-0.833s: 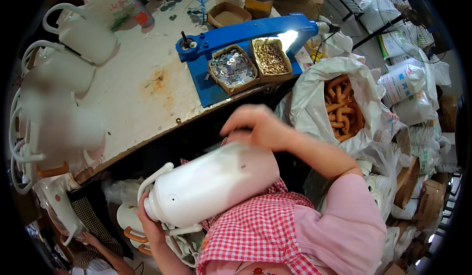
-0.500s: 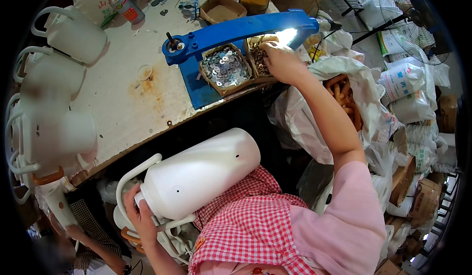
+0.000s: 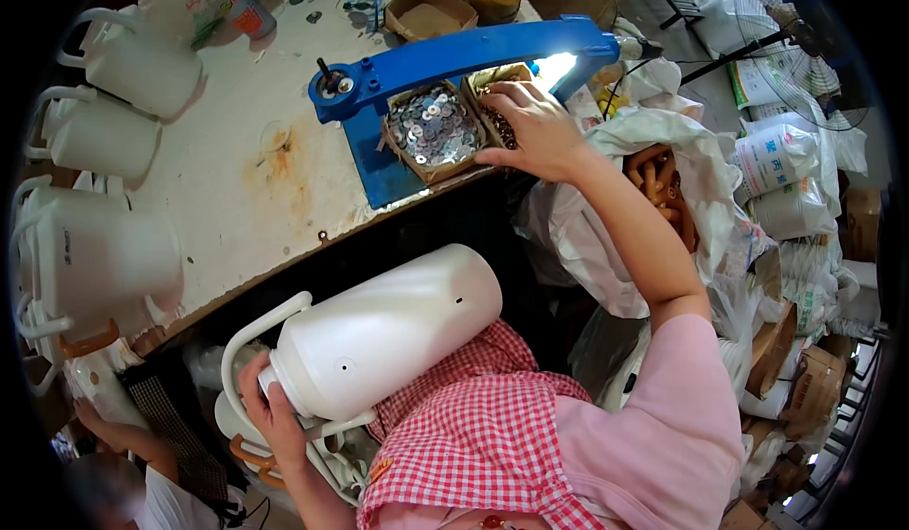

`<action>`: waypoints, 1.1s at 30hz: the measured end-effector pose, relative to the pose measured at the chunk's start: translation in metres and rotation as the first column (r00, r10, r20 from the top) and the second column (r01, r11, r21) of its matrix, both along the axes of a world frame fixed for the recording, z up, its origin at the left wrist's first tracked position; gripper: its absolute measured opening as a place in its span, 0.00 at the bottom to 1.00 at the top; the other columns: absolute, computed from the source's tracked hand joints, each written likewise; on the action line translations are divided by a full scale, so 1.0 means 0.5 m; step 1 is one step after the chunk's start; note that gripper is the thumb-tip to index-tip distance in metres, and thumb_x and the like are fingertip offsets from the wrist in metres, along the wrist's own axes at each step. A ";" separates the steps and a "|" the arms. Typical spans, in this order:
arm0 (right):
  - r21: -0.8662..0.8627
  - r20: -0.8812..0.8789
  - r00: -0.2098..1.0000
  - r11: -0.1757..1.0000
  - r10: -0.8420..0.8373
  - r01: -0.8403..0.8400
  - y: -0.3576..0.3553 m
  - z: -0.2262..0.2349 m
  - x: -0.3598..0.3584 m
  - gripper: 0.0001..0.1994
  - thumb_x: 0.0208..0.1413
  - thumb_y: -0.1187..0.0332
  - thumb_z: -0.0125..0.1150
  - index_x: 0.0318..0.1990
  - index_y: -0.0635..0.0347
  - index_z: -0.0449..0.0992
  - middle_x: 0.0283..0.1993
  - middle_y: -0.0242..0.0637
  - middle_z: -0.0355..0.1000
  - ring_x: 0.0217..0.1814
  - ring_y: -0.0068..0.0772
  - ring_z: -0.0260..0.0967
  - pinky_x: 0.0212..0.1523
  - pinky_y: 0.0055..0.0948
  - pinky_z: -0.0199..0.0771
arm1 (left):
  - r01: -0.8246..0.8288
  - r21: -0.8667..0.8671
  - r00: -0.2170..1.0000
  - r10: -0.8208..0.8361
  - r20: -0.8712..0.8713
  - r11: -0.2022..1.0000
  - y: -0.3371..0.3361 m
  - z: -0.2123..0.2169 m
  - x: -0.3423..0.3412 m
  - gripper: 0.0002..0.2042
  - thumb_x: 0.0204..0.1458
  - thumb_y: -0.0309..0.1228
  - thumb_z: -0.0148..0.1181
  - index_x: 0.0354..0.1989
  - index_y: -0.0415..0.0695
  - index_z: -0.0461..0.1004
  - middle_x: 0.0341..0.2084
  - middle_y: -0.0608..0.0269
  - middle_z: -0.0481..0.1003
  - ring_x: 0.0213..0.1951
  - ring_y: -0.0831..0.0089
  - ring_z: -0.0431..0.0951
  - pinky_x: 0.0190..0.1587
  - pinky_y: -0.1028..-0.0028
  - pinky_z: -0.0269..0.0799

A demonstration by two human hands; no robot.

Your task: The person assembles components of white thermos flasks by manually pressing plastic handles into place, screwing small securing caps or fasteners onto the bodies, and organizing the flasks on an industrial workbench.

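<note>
Sacks, cartons and a fan (image 3: 810,66) crowd the floor to the right of a stained pale bench (image 3: 232,198) in the head view. Just off its near edge, a white jug (image 3: 393,336) lies tilted over the person's lap. Its long axis slants from the narrow neck at lower left to the broad base at upper right; the curved handle (image 3: 239,341) faces the bench, and two small dark holes (image 3: 345,367) show along the upward side.

Clamped around the neck are the left hand's (image 3: 275,414) fingers. Over a box (image 3: 475,106) of brass-coloured pieces, the right hand (image 3: 540,139) has its thumb apart from its curled fingers; whether the fingertips touch any piece is hidden.

One sack (image 3: 776,162) bears blue printing, a spray can (image 3: 248,17) has a red label, and a standing jug (image 3: 104,251) carries a tiny dark mark, too small to read.

Between bench edge and lying jug runs a dark gap; stained bench top separates the standing jug from the blue press (image 3: 464,54).
</note>
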State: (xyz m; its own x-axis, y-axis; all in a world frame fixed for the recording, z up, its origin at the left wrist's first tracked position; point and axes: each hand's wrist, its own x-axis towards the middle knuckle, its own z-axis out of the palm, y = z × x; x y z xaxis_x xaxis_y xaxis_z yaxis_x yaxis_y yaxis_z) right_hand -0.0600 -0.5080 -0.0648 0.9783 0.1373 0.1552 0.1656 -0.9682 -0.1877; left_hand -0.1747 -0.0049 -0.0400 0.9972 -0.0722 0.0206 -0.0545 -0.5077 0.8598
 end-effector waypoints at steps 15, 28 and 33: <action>-0.045 -0.115 0.992 0.998 0.049 -0.055 -0.009 -0.002 0.044 0.44 0.36 0.46 0.77 0.58 0.67 0.69 0.57 0.48 0.67 0.65 0.49 0.62 0.66 0.43 0.64 | -0.016 -0.015 1.000 0.016 -0.003 1.000 -0.013 -0.002 0.008 0.17 0.63 0.36 0.53 0.56 0.39 0.72 0.49 0.57 0.70 0.52 0.65 0.70 0.60 0.67 0.62; 0.580 -0.401 0.903 0.806 0.156 0.118 -0.090 -0.006 0.048 0.08 0.58 0.77 0.60 0.44 0.68 0.79 0.42 0.38 0.79 0.46 0.28 0.75 0.50 0.29 0.74 | 0.010 0.006 1.000 -0.010 -0.022 1.000 -0.009 0.007 0.020 0.17 0.63 0.37 0.54 0.55 0.39 0.71 0.49 0.57 0.70 0.52 0.64 0.70 0.60 0.67 0.62; 0.447 -0.378 0.926 0.878 0.011 0.172 -0.048 0.008 0.044 0.08 0.58 0.69 0.62 0.42 0.62 0.80 0.40 0.40 0.79 0.45 0.36 0.78 0.47 0.34 0.75 | -0.007 0.013 1.000 0.007 0.001 1.000 -0.006 0.008 0.016 0.17 0.61 0.35 0.53 0.54 0.39 0.72 0.49 0.56 0.70 0.52 0.64 0.70 0.60 0.68 0.62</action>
State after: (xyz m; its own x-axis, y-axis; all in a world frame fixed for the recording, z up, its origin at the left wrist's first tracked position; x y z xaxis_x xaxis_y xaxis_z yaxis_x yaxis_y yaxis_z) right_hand -0.0382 -0.5318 -0.0608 0.9816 0.0573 -0.1824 -0.0760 -0.7584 -0.6474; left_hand -0.1669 -0.0079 -0.0358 0.9976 -0.0654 0.0207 -0.0517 -0.5187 0.8534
